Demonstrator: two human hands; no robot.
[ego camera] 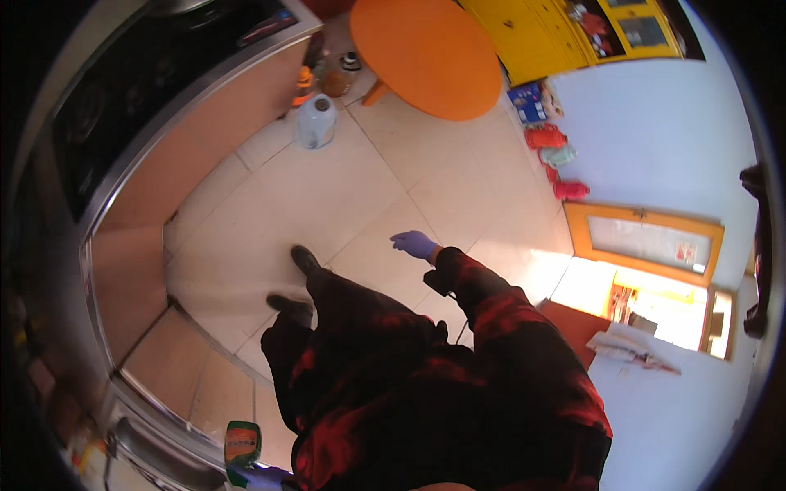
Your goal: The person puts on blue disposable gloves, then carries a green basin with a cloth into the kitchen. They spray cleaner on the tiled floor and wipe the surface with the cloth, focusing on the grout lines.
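Note:
At the lower left, next to the steel sink (166,451), my left hand (264,477) in a purple glove is closed around a green plastic bottle (242,439) with an orange label that bears writing. The lower end of the bottle and part of this hand are cut off by the picture's bottom edge. My right hand (416,244), also gloved in purple, hangs over the tiled floor (368,208) with its fingers stretched out and nothing in them. A small dark object (437,283) with a cord hangs by the right wrist.
A black cooktop (135,92) tops the counter at left. On the floor stand a pale plastic jug (316,126), an amber jug (336,81) and an orange bottle (303,86). Beyond are an orange table (430,55), a yellow cabinet (534,37), red flasks (571,189) and an orange-framed door (645,240).

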